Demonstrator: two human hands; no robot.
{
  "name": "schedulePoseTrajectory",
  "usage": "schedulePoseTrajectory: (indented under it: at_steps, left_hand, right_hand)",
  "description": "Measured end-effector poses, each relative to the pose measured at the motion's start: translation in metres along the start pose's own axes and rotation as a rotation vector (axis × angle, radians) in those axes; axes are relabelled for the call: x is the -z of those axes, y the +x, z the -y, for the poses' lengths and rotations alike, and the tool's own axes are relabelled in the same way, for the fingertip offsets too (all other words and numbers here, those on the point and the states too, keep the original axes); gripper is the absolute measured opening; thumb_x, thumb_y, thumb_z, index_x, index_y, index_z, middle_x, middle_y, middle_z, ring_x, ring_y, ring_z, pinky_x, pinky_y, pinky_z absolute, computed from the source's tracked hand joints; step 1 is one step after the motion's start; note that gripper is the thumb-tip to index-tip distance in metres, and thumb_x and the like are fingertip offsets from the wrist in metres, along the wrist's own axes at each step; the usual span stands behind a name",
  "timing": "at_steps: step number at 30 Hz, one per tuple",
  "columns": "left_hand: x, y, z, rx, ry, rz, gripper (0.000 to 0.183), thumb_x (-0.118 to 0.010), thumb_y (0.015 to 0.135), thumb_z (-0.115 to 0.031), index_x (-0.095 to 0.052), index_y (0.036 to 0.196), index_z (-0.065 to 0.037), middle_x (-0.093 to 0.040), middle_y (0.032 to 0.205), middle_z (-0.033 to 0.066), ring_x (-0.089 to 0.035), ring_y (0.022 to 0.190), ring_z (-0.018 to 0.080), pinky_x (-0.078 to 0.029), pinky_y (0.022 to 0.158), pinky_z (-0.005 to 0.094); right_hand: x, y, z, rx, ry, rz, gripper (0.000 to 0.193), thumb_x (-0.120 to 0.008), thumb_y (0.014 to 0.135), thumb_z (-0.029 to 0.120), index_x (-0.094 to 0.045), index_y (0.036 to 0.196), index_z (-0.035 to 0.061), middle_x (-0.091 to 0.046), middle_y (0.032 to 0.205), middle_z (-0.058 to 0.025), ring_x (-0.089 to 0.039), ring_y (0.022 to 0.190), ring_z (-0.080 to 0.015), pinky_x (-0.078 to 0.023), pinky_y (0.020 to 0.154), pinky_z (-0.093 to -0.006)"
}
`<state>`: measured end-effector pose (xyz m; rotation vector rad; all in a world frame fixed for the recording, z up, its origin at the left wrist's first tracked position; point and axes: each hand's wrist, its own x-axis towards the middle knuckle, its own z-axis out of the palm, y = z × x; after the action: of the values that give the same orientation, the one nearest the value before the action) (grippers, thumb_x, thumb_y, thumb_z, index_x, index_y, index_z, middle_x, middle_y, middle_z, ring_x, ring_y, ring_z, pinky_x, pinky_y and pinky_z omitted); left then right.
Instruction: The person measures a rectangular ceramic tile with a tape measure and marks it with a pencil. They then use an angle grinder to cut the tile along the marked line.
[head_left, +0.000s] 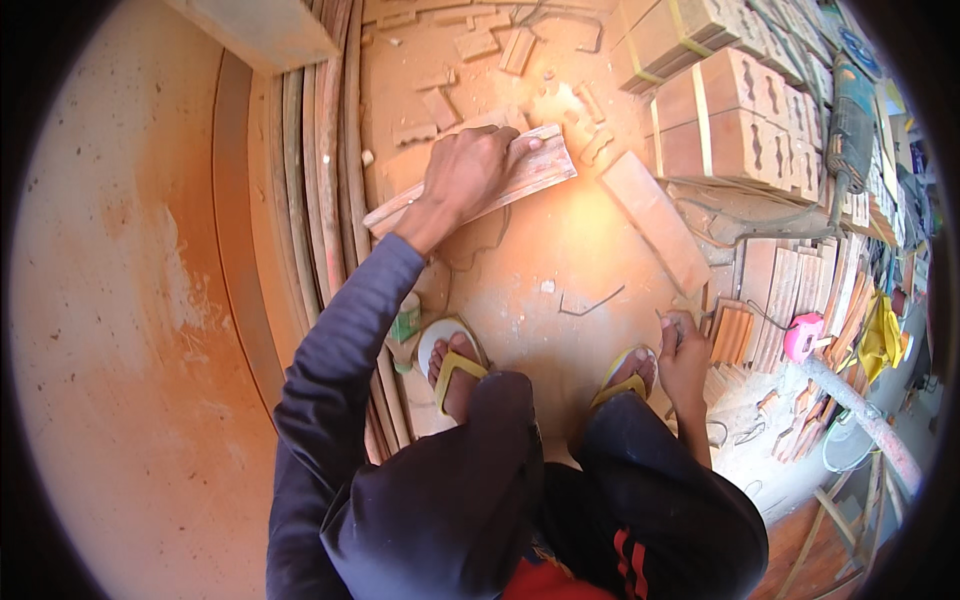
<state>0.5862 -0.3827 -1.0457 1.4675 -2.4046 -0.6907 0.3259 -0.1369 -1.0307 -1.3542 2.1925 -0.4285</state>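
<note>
My left hand [470, 170] is closed around a long, dusty terracotta strip with a grooved face [548, 167], held at a slant above the dusty floor. Its thumb lies along the strip near the right end. My right hand [685, 355] hangs beside my right foot, its fingers pinched together. Something small may be at the fingertips, but I cannot make out what. Just beyond that hand lies a flat reddish tile [655, 225] on the floor. A bent dark wire [592, 303] lies between my feet and the strip.
Strapped terracotta blocks [725, 120] are stacked at far right, with a power tool [852, 120] beside them. A pink tape measure [803, 337] sits near stacked tiles. Long boards [320, 170] run along the left wall. Broken tile pieces [517, 50] are scattered at the far side.
</note>
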Motion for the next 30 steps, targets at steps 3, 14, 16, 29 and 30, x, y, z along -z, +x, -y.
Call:
schedulePoseTrajectory:
  at_steps: [3, 14, 16, 29, 30]
  left_hand:
    - [-0.028, 0.022, 0.015, -0.085, 0.048, -0.087, 0.035, -0.054, 0.092, -0.039, -0.07, 0.086, -0.008, -0.064, 0.077, 0.0142, -0.063, 0.07, 0.0347, -0.049, 0.062, 0.0425]
    - [-0.042, 0.002, 0.025, -0.116, 0.153, -0.294, 0.048, -0.067, 0.081, -0.042, -0.062, 0.108, -0.003, -0.06, 0.099, 0.012, -0.054, 0.096, 0.0281, -0.04, 0.085, 0.0399]
    - [-0.027, -0.011, 0.017, -0.137, 0.218, -0.242, 0.06, -0.066, 0.081, -0.045, -0.055, 0.118, 0.001, -0.058, 0.103, 0.0146, -0.052, 0.097, 0.0284, -0.04, 0.085, 0.0398]
    - [-0.03, -0.003, 0.024, -0.175, 0.107, -0.104, 0.066, -0.067, 0.08, -0.041, -0.049, 0.123, 0.006, -0.053, 0.109, 0.0173, -0.05, 0.102, 0.0311, -0.04, 0.092, 0.0414]
    - [-0.034, -0.003, 0.023, -0.154, 0.102, -0.094, 0.067, -0.068, 0.08, -0.041, -0.048, 0.124, 0.005, -0.052, 0.111, 0.0179, -0.049, 0.104, 0.0319, -0.04, 0.093, 0.0422]
  right_hand:
    - [-0.001, -0.007, 0.006, -0.065, 0.01, 0.006, 0.01, -0.055, 0.089, 0.011, -0.06, 0.089, 0.0017, -0.056, 0.06, -0.0183, -0.058, 0.053, -0.033, -0.043, 0.053, -0.0402]
    - [0.018, -0.031, -0.025, -0.213, -0.1, -0.054, 0.009, -0.053, 0.09, 0.01, -0.059, 0.093, 0.0035, -0.059, 0.066, -0.0238, -0.06, 0.063, -0.0417, -0.043, 0.056, -0.048]
    - [0.026, -0.034, -0.042, -0.25, -0.163, -0.068, 0.011, -0.052, 0.09, 0.01, -0.057, 0.097, 0.0037, -0.059, 0.067, -0.0245, -0.061, 0.065, -0.0431, -0.044, 0.057, -0.05]
    - [0.074, -0.016, -0.046, -0.275, -0.392, 0.032, 0.022, -0.059, 0.087, 0.017, -0.06, 0.103, 0.001, -0.066, 0.088, -0.0211, -0.064, 0.08, -0.0386, -0.05, 0.071, -0.0458]
    - [0.085, -0.01, -0.042, -0.227, -0.327, -0.004, 0.023, -0.06, 0.087, 0.017, -0.061, 0.103, 0.0002, -0.066, 0.089, -0.0199, -0.065, 0.079, -0.0365, -0.05, 0.071, -0.0445]
